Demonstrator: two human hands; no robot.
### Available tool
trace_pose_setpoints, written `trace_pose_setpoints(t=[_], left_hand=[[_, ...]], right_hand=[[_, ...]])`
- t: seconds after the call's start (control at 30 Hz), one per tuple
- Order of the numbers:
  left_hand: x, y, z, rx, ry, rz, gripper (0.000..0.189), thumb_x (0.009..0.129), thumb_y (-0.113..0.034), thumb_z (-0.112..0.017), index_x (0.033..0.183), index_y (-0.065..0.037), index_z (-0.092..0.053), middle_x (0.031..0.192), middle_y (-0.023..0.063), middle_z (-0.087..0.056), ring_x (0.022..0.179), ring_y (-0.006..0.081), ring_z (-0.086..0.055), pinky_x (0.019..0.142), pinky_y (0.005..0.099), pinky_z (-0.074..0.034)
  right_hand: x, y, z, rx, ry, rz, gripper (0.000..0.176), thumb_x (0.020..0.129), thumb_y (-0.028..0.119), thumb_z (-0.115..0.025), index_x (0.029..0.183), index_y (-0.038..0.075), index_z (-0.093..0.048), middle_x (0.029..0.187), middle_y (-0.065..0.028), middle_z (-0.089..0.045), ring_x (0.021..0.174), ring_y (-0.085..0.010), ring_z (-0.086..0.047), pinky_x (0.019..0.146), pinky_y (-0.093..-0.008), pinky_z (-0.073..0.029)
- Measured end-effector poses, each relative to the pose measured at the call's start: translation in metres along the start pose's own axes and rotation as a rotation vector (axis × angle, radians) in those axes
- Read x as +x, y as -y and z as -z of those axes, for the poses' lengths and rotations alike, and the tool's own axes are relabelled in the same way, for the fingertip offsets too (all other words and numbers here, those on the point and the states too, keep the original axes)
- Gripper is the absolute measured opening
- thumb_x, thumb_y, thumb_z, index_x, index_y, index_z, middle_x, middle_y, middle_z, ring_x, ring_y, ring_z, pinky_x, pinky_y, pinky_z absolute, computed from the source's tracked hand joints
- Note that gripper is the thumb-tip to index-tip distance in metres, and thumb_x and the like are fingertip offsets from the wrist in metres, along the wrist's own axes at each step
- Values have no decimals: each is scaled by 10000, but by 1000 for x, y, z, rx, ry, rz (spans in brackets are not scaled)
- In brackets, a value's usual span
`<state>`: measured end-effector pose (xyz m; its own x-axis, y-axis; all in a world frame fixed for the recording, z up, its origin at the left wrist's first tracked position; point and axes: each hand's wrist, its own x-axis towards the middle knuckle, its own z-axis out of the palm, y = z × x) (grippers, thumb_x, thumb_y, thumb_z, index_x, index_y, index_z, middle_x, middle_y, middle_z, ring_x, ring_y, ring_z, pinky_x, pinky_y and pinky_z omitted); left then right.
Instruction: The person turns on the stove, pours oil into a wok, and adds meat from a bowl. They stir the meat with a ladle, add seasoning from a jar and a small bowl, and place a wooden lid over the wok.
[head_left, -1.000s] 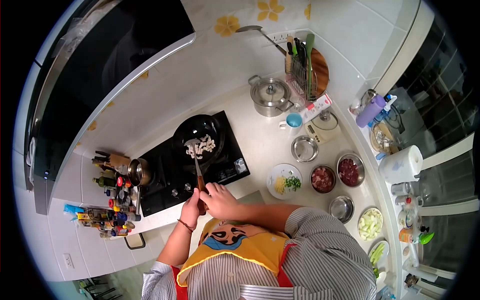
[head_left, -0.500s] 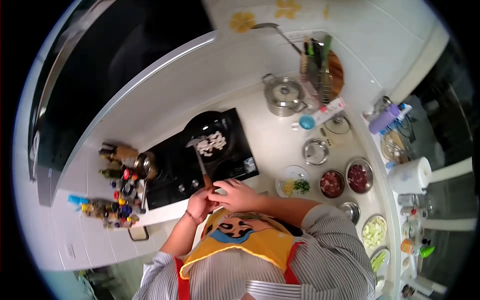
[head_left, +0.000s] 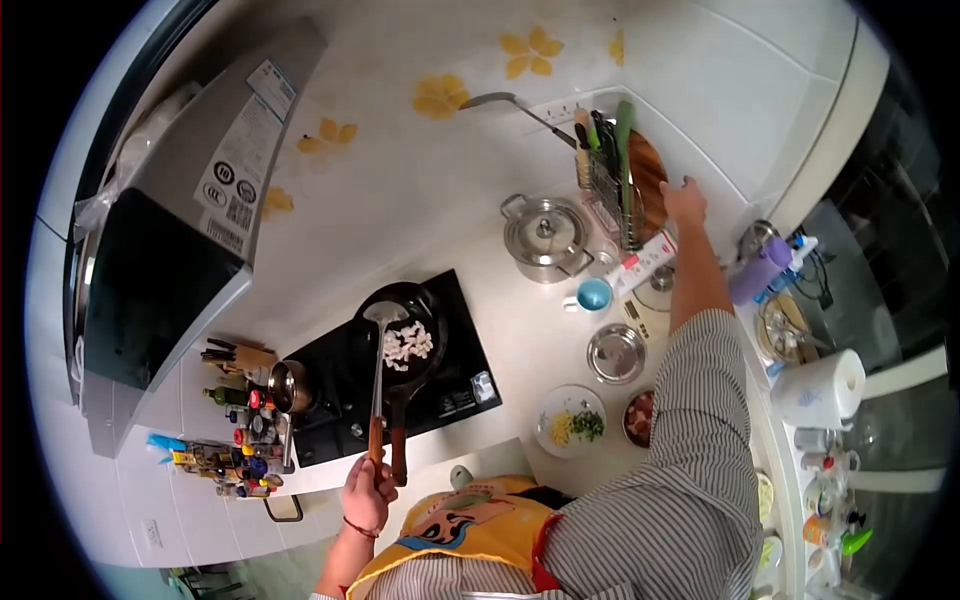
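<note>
My left hand (head_left: 364, 494) is closed around the wooden handle of a spatula (head_left: 378, 385). Its metal head lies over the black frying pan (head_left: 400, 372), beside the pale chopped pieces (head_left: 408, 346) in it. The pan's wooden handle (head_left: 399, 455) points toward me, just right of the spatula's handle. My right hand (head_left: 686, 204) is stretched out to the far right with thumb and fingers apart. Its thumb is right at the edge of a round wooden cutting board (head_left: 651, 180), which leans behind the knife rack (head_left: 606, 185).
A steel pot (head_left: 546, 240), a blue cup (head_left: 594, 294) and a steel lid (head_left: 617, 353) stand on the counter. Nearer are a plate (head_left: 570, 446) of chopped greens and a bowl of meat (head_left: 640, 418). Seasoning bottles (head_left: 232, 462) crowd the left; a range hood (head_left: 190, 270) hangs above.
My right hand has left the left hand and reached out to the cutting board. The left hand keeps the spatula, now turned more upright. The view has shifted.
</note>
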<state>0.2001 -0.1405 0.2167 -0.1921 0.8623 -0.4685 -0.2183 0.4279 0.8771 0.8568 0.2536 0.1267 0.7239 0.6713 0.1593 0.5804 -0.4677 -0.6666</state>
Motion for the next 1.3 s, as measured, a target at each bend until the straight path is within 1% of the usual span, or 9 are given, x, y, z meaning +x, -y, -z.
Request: trace_pose_setpoints(t=[0.2, 0.37, 0.63, 0.77, 0.93, 1.1, 1.2, 1.23, 1.3], left_hand=[[-18, 11, -3, 16, -95, -79, 353, 1114, -367, -437, 1247, -62, -554, 809, -1, -516, 544, 67, -376, 500, 233, -319], [-23, 14, 6, -26, -121, -143, 342, 1108, -369, -461, 1258, -73, -543, 800, -11, -481, 546, 63, -369, 501, 233, -321], [-29, 20, 15, -115, -166, -121, 316, 1101, -349, -486, 1239, -69, -532, 781, -24, -461, 545, 57, -342, 506, 235, -313], [-31, 18, 25, -94, -37, -115, 256, 1083, -321, -533, 1185, -87, -530, 718, -54, -407, 543, 48, -334, 517, 228, -302], [-28, 24, 52, -181, 11, -88, 218, 1080, -279, -532, 1201, -99, -555, 764, -33, -442, 590, 76, -380, 551, 247, -330], [-21, 29, 77, -100, 25, -107, 301, 1084, -249, -522, 1309, -49, -542, 874, -7, -557, 682, 67, -483, 647, 242, -473], [-14, 29, 88, -88, 82, -138, 394, 1077, -208, -531, 1450, -86, -494, 904, -2, -583, 649, 64, -471, 636, 252, -486], [-25, 19, 79, -27, 88, -201, 550, 1086, -188, -513, 1604, -136, -337, 900, -2, -554, 645, 66, -452, 642, 256, -493], [-22, 16, 73, 23, 172, -259, 493, 1091, -177, -499, 1572, -132, -403, 838, -27, -531, 627, 57, -436, 624, 248, -482]], right_hand=[[26, 13, -26, -23, 146, 121, 529, 960, 372, -640, 1343, 12, -582, 1287, -225, -667, 1212, -385, -620, 1023, -476, -491], [15, 23, -30, -2, -97, 150, 317, 1034, 252, -517, 1210, 5, -607, 1217, -252, -649, 1128, -450, -618, 946, -521, -503], [5, 28, 16, 53, -291, 288, 297, 1047, 238, -501, 1214, 4, -572, 1193, -245, -626, 1096, -468, -601, 930, -530, -496], [-5, 29, 53, 114, -422, 332, 285, 1050, 230, -498, 1184, -6, -586, 1198, -245, -602, 1113, -455, -588, 942, -521, -485], [-18, -1, 121, 119, -641, 592, 333, 1030, 231, -561, 1197, -48, -630, 1167, -272, -649, 1097, -442, -610, 988, -478, -484], [-141, 11, 225, 254, -642, 427, 418, 1041, 325, -605, 1219, -52, -635, 1145, -235, -689, 1052, -343, -671, 936, -391, -520], [-199, -7, 230, 552, -368, 375, 381, 1054, 295, -585, 1196, -55, -635, 1092, -127, -689, 1011, -216, -636, 921, -336, -500], [-210, -17, 217, 680, -223, 366, 355, 1058, 275, -575, 1187, -50, -638, 1089, -96, -679, 1004, -192, -618, 923, -324, -491], [-290, 14, 196, 686, -73, 289, 327, 1055, 277, -558, 1172, -7, -671, 1059, -64, -678, 987, -167, -611, 936, -335, -494]])
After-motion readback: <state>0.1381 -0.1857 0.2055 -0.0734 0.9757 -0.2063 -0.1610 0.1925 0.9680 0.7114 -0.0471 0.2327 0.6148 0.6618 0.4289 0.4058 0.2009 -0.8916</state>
